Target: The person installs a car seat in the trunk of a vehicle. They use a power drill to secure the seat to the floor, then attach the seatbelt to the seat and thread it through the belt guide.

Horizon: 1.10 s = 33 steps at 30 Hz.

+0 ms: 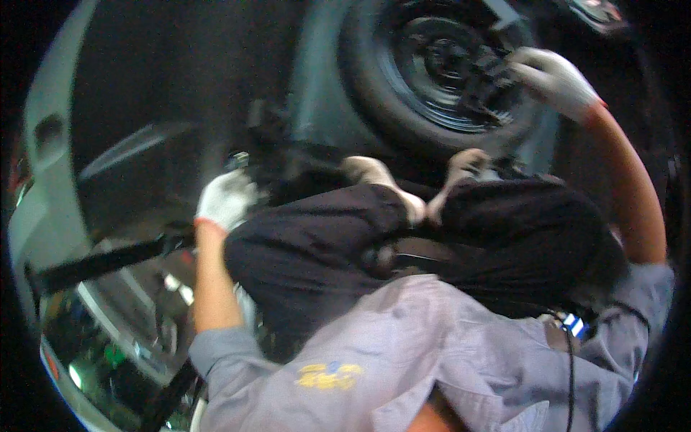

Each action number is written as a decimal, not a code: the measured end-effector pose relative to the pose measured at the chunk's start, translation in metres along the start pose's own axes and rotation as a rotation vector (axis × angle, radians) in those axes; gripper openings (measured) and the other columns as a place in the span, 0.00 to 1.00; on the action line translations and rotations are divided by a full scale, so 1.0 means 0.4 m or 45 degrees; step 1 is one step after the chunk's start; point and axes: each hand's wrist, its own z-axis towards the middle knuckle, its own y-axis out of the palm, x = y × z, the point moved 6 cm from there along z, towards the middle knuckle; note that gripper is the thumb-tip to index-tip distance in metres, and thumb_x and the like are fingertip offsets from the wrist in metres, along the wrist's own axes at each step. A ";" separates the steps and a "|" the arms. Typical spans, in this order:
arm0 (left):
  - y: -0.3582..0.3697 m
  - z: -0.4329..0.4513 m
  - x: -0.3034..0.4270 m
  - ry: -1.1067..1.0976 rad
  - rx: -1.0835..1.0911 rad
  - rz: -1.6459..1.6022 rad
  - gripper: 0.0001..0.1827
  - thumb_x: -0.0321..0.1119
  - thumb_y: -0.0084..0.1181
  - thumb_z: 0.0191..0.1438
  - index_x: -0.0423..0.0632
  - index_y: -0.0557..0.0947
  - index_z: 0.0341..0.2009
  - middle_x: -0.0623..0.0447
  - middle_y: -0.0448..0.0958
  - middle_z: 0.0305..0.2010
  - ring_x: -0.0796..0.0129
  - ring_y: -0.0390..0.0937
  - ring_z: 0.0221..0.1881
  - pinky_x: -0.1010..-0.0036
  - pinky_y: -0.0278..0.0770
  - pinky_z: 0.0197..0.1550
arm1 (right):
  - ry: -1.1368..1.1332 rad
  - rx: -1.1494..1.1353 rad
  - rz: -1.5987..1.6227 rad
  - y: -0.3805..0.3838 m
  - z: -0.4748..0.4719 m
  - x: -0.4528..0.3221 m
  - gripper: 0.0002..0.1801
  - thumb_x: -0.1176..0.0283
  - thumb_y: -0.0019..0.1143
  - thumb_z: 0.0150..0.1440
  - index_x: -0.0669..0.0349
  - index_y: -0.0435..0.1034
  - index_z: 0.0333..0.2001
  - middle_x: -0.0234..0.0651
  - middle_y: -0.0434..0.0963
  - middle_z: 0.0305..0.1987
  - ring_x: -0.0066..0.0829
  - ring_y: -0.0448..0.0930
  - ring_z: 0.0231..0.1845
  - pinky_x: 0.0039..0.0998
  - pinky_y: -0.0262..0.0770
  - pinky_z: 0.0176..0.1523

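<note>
My left hand [227, 201], in a white knitted glove with a red cuff, is curled beside my left knee. A small shiny metal object [238, 159] sticks up from its fingers, too blurred to name. My right hand [556, 81], gloved the same way, reaches to the right side of a spare wheel [372, 108] lying in a recess. Its thumb and fingertips come together at a dark, tangled bundle of parts [488, 73] over the rim. Blur hides whether the fingers grip it.
I sit with bare feet [372, 170] against the near side of the tyre. A pale vehicle body panel [48, 162] curves along the left. A black strut [102, 264] crosses below it. A dark cable [571, 372] hangs at my right side.
</note>
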 end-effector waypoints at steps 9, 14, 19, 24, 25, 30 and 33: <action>0.026 -0.023 -0.027 -0.004 0.359 -0.075 0.04 0.25 0.63 0.59 0.44 0.80 0.36 0.51 0.77 0.33 0.62 0.77 0.38 0.62 0.79 0.49 | -0.103 -0.289 -0.081 0.131 -0.108 0.047 0.12 0.72 0.57 0.60 0.68 0.79 0.44 0.46 0.82 0.41 0.43 0.83 0.46 0.37 0.78 0.52; 0.021 -0.001 -0.028 0.022 0.360 -0.143 0.04 0.27 0.62 0.61 0.43 0.81 0.39 0.52 0.78 0.33 0.65 0.77 0.37 0.63 0.79 0.49 | -0.618 -0.671 -0.083 0.438 -0.012 -0.245 0.16 0.64 0.58 0.62 0.59 0.79 0.50 0.48 0.81 0.46 0.50 0.81 0.49 0.43 0.78 0.55; 0.008 0.014 -0.039 0.077 0.448 -0.173 0.03 0.27 0.61 0.61 0.44 0.80 0.37 0.53 0.78 0.32 0.65 0.77 0.36 0.65 0.78 0.50 | -0.816 -0.330 0.300 0.691 0.099 -0.550 0.15 0.63 0.57 0.62 0.58 0.78 0.49 0.49 0.80 0.46 0.51 0.81 0.49 0.45 0.78 0.55; 0.027 0.003 -0.039 0.090 0.432 -0.240 0.07 0.28 0.57 0.64 0.41 0.81 0.45 0.47 0.77 0.46 0.58 0.76 0.50 0.64 0.76 0.57 | -0.639 0.048 0.673 0.876 0.231 -0.723 0.12 0.64 0.59 0.60 0.57 0.78 0.45 0.45 0.79 0.42 0.51 0.81 0.44 0.44 0.78 0.49; 0.030 0.001 -0.033 0.127 0.396 -0.223 0.08 0.29 0.55 0.65 0.41 0.80 0.47 0.47 0.77 0.47 0.57 0.76 0.51 0.63 0.75 0.58 | -0.622 0.070 0.630 0.906 0.247 -0.748 0.12 0.64 0.60 0.60 0.57 0.78 0.44 0.45 0.79 0.41 0.50 0.82 0.43 0.45 0.78 0.48; 0.016 0.004 -0.028 0.148 0.410 -0.290 0.12 0.31 0.47 0.68 0.41 0.79 0.51 0.46 0.79 0.52 0.58 0.77 0.53 0.61 0.73 0.61 | -0.519 0.123 0.429 0.989 0.287 -0.813 0.10 0.64 0.61 0.57 0.58 0.76 0.39 0.46 0.78 0.40 0.49 0.83 0.42 0.46 0.79 0.46; 0.011 0.002 -0.019 0.164 0.360 -0.332 0.14 0.30 0.46 0.68 0.40 0.79 0.53 0.46 0.79 0.53 0.60 0.77 0.54 0.62 0.73 0.62 | -0.459 0.099 0.348 1.016 0.295 -0.832 0.10 0.65 0.60 0.57 0.59 0.75 0.38 0.47 0.78 0.40 0.50 0.83 0.41 0.46 0.80 0.44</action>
